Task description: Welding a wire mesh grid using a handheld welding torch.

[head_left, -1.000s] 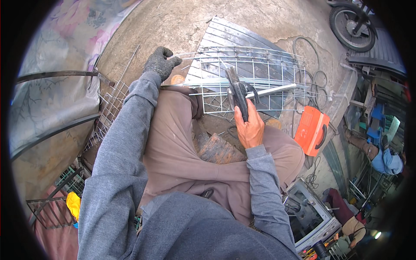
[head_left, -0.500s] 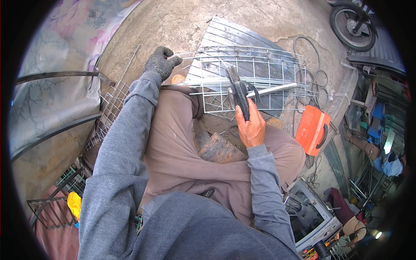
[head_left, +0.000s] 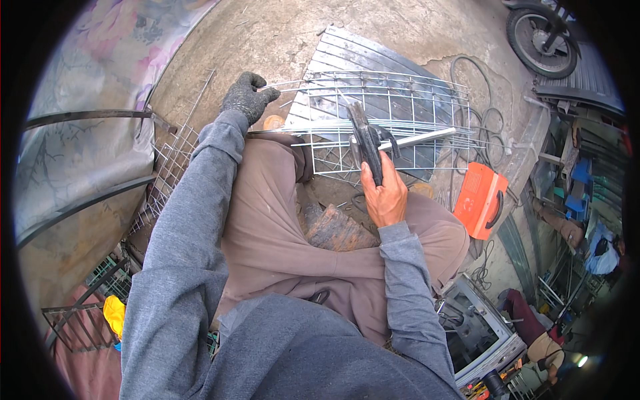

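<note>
My left hand (head_left: pixel 249 99), in a dark grey knit glove, pinches the left end of a thin metal wire (head_left: pixel 283 84) at the far edge of a wire grid panel (head_left: pixel 413 101). My bare right hand (head_left: pixel 385 195) is wrapped around the black handle of a welding electrode holder (head_left: pixel 366 143). The holder is over the grid, with a thin rod at its far tip, close to the upper wires. Several straight wires lie bunched across the grid's middle. A pale metal bar (head_left: pixel 427 138) slants to the right of the holder.
A ribbed metal sheet (head_left: pixel 340 50) lies under the grid. An orange welding machine (head_left: pixel 475 200) with a black handle stands at right, near looped cables (head_left: pixel 490 113). A rusty metal block (head_left: pixel 341 230) sits between my legs. Another mesh panel (head_left: pixel 167 170) leans at left; a motorcycle wheel (head_left: pixel 542 41) is far right.
Both my hands, the wire and the electrode holder stay almost where they were. At the far right, a person and a light blue cloth in the background have shifted slightly.
</note>
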`<state>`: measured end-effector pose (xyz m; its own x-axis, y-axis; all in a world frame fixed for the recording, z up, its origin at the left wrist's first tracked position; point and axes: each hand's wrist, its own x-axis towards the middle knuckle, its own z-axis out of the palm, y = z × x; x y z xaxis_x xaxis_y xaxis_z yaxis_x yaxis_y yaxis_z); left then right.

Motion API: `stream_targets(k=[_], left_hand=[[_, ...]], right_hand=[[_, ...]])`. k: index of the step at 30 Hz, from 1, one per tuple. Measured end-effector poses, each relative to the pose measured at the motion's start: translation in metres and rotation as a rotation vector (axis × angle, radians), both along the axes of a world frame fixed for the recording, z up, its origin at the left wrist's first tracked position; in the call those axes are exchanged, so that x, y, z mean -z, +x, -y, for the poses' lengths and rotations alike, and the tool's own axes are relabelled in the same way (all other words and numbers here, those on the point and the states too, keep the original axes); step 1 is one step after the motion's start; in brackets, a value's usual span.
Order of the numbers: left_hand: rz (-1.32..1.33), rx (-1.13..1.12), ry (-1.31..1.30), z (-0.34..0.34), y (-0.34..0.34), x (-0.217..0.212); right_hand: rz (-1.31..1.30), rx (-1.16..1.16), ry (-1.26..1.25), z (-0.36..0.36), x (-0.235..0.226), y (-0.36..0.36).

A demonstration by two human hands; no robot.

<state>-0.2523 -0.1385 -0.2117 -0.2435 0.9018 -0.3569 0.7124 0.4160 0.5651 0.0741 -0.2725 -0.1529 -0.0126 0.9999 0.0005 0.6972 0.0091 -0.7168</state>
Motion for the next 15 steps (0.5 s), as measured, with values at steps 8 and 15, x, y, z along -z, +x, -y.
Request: stream_targets(k=[8,15], left_hand=[[0.018,-0.015,-0.016,-0.001,-0.002,0.009],[0.099,-0.053,-0.027,-0.002,-0.009,0.02]], right_hand=[[0.011,0.002,-0.001,0.0,-0.002,0.0],[0.002,-0.001,0.019,0.0,0.001,-0.001]])
